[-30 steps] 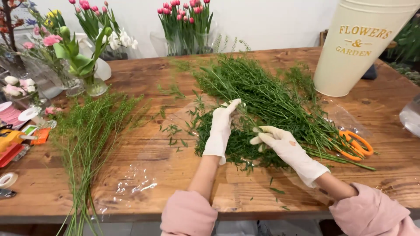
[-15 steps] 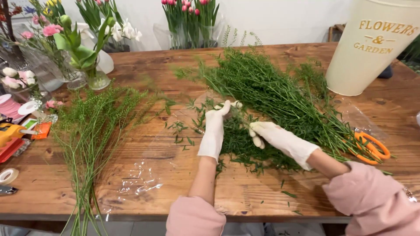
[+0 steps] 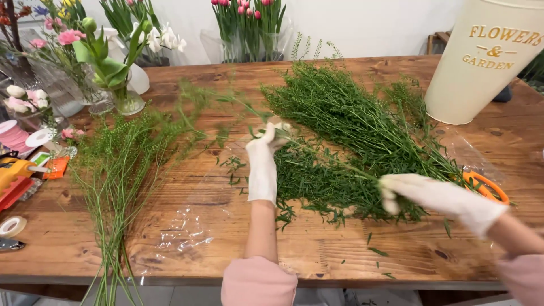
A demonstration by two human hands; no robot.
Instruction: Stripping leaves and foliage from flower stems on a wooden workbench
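The left hand (image 3: 264, 161), in a white glove, is closed on the top part of 1 long thin green stem (image 3: 317, 156). The right hand (image 3: 416, 192), also in a white glove, looks closed around the lower end of that same stem, but it is blurry, so the grip is hard to see. Half a second ago the 2 hands were close together over the big pile of leafy green stems (image 3: 362, 127). Now they are far apart, and the stem runs in a line from one hand to the other. So it looks like 1 stem has been picked out and lifted away from the rest.

The big pile lies on the brown wooden table (image 3: 226, 249), between the hands and past them. Just behind the right hand, orange-handled scissors (image 3: 481, 187) peek out from under the leaves. Past the right hand stands a tall cream metal bucket (image 3: 481, 62). Under the left arm a sheet of clear plastic wrap (image 3: 181, 226) lies flat. Well to the left of the left hand is a second bunch of wispy thin green stems (image 3: 113, 175), hanging over the table edge. Beyond that bunch stand glass vases of pink and white flowers (image 3: 113, 68).
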